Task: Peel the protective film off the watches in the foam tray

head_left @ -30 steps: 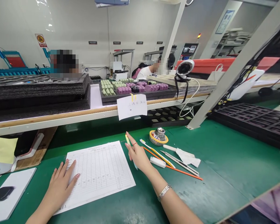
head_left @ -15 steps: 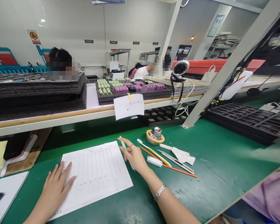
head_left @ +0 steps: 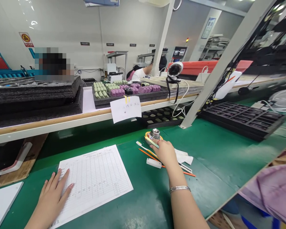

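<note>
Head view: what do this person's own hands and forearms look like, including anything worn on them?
The left hand and right hand are ungloved, and no sleeve shows on either visible forearm. Thin, stacked silver-coloured bangles circle the right wrist, and a slim red band shows on a right finger. No jewellery shows on the left.

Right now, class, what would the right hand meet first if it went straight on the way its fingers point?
Probably the yellow-rimmed tape roll; the pen in the right hand overlaps it in view, though depth leaves any gap unclear.
</note>
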`<action>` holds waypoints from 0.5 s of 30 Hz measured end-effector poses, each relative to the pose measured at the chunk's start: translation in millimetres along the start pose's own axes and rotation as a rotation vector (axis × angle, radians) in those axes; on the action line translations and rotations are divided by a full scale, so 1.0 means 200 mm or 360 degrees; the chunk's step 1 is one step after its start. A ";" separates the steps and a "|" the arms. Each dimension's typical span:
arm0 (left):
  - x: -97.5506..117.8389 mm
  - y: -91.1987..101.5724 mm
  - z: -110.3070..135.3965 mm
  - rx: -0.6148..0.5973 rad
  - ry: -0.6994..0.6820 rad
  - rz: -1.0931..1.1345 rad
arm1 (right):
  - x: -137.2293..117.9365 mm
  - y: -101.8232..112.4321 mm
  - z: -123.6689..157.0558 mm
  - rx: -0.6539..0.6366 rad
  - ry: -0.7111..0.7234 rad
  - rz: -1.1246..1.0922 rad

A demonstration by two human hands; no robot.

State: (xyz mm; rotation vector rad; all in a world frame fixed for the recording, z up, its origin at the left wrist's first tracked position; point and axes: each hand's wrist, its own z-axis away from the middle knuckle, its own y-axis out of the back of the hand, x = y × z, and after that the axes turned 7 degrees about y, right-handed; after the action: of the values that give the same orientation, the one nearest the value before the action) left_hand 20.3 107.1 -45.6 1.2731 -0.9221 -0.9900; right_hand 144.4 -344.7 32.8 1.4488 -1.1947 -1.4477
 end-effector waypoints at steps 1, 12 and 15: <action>0.00 0.00 0.00 -0.0003 0.0011 -0.0006 | 0.02 0.00 0.00 0.0019 -0.0043 0.0005; -0.12 -0.15 -0.09 0.0312 -0.0160 0.0019 | -0.21 -0.09 0.03 -0.0132 0.0390 -0.0413; -0.10 -0.12 -0.09 0.0181 -0.0090 0.0011 | -0.30 -0.12 0.08 -0.0219 0.0535 -0.0398</action>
State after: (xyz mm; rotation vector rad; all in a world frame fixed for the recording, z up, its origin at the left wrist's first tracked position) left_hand 29.6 130.6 -70.2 1.3416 -1.0380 -0.9837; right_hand 136.0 -279.8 26.1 1.7078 -0.7142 -1.3482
